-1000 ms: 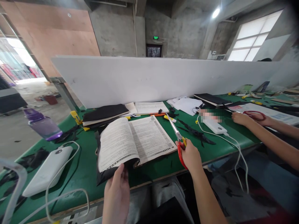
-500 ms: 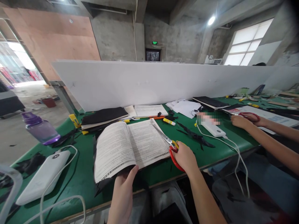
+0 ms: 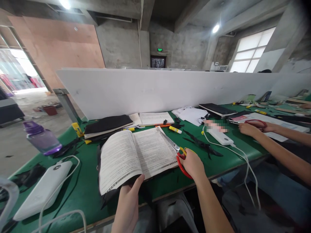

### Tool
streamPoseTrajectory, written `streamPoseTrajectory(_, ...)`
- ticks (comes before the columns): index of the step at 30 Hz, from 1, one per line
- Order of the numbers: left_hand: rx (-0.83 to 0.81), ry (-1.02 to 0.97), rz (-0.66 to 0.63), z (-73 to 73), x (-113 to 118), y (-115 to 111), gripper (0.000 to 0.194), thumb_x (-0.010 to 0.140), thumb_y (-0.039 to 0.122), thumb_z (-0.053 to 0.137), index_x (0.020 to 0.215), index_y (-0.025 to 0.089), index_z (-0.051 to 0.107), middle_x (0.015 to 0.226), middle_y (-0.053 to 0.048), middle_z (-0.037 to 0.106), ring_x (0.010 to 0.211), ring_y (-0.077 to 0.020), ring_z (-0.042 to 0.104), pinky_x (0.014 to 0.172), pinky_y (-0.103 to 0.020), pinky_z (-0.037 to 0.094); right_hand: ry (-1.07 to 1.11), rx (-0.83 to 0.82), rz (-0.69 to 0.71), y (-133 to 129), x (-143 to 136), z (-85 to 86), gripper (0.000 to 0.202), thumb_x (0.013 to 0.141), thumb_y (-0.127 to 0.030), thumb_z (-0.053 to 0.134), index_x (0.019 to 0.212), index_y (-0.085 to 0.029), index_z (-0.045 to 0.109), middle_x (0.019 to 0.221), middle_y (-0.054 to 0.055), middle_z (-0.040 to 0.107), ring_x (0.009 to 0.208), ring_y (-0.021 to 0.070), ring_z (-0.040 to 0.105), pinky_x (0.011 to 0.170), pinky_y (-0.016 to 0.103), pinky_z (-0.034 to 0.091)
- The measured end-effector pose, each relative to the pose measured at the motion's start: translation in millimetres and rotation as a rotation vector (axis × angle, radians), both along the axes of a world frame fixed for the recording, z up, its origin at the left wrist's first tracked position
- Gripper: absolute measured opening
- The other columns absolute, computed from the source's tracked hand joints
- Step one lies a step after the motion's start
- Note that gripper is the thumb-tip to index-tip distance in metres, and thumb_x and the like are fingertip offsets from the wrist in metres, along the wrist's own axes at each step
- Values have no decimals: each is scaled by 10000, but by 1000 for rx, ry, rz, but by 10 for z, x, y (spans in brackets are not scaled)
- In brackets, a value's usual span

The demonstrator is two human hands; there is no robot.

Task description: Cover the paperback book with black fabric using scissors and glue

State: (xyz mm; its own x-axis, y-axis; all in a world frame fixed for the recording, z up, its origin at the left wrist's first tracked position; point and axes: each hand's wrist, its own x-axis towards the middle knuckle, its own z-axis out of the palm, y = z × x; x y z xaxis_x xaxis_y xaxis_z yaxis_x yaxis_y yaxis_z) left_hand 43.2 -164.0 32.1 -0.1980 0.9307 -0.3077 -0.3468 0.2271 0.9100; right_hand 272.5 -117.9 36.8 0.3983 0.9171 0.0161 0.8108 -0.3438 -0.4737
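Note:
A printed book (image 3: pixel 120 161) lies spread on the green tabletop, with black material showing beneath its pages and along its edges. My left hand (image 3: pixel 130 195) grips the book's lower edge near the spine, thumb on top and fingers hidden underneath. In my right hand (image 3: pixel 193 164) is a pair of scissors (image 3: pixel 181 157) with red and yellow handles. The blades point up and left over the right-hand page, close to its outer edge; they look nearly together. Black scraps (image 3: pixel 202 142) lie to the right of the book.
A white power bank (image 3: pixel 46 186) with a cable and a purple bottle (image 3: pixel 42 137) stand left. Behind the book are a black-covered book (image 3: pixel 108 124) and a glue stick (image 3: pixel 175 129). At right, a co-worker's hands (image 3: pixel 252 128) hold red-handled scissors near another power bank (image 3: pixel 220 136).
The camera view has tilted up slightly, so the scene sits a little lower. Both hands keep their holds on the book and the scissors.

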Motion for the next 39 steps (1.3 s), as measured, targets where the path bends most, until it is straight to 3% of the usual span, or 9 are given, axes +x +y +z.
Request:
streamPoseTrajectory(4, -18, -7, -1, -38, 37, 32, 268, 645, 345, 760, 778, 151, 631, 748, -61, 672, 1023, -254, 613, 962, -393, 446, -35, 5, -26, -13, 47, -22, 184, 809, -364, 574, 900, -214, 516, 948, 68, 684, 878, 239, 636, 591, 280, 349)
streamPoseTrajectory(8, 75, -29, -58, -77, 154, 64, 259, 679, 332, 740, 856, 168, 646, 886, -87, 699, 1109, -248, 581, 1025, -398, 390, -62, -5, -63, -25, 147, -51, 201, 816, -384, 560, 912, -214, 511, 939, 73, 685, 870, 245, 640, 595, 287, 352)
streamPoseTrajectory(14, 145, -100, -115, -8, 458, 118, 374, 695, 282, 722, 1040, 171, 630, 1131, -102, 664, 1234, -244, 498, 1084, -384, 325, -111, -20, -121, -56, 434, -79, 209, 821, -424, 517, 854, -218, 505, 902, 74, 675, 856, 268, 641, 598, 305, 368)
streamPoseTrajectory(19, 150, -136, -128, -40, 610, 147, 374, 669, 268, 739, 1010, 177, 616, 1119, -98, 658, 1211, -254, 513, 1071, -403, 342, -119, -13, -166, -113, 668, -106, 230, 821, -443, 466, 833, -219, 515, 857, 90, 663, 815, 275, 637, 592, 309, 381)
streamPoseTrajectory(24, 16, -153, -48, -153, 519, 23, 319, 715, 328, 710, 974, 196, 579, 1044, -87, 657, 1186, -262, 528, 1046, -445, 367, -54, 102, -192, -239, 712, -120, 299, 803, -494, 452, 857, -218, 554, 795, 84, 657, 750, 259, 622, 604, 304, 412)
streamPoseTrajectory(29, 73, -225, 95, -154, 402, -64, 511, 797, 347, 632, 1266, 329, 430, 1426, -17, 436, 1353, -185, 350, 1112, -364, 290, 14, 174, -229, -375, 613, -62, 341, 765, -554, 477, 793, -226, 565, 693, 58, 637, 669, 247, 594, 595, 307, 415)
streamPoseTrajectory(32, 214, -207, 159, -95, 352, -24, 585, 818, 351, 615, 1341, 380, 354, 1494, 27, 344, 1371, -147, 311, 1133, -311, 245, 74, 205, -232, -429, 547, -39, 300, 741, -524, 518, 784, -233, 572, 704, 43, 652, 670, 239, 596, 601, 304, 414)
streamPoseTrajectory(35, 374, -162, 200, -32, 274, 74, 555, 820, 345, 616, 1333, 347, 403, 1455, 17, 411, 1340, -153, 365, 1121, -288, 270, 102, 231, -227, -470, 500, -43, 268, 737, -497, 535, 768, -234, 577, 725, 35, 669, 688, 236, 607, 602, 300, 413)
streamPoseTrajectory(39, 377, -220, 304, 3, 88, 238, 455, 813, 370, 616, 1244, 253, 526, 1331, -50, 547, 1252, -202, 482, 1088, -348, 342, 154, 308, -170, -526, 443, -43, 263, 729, -478, 562, 781, -223, 599, 728, 38, 684, 685, 224, 624, 599, 287, 420)
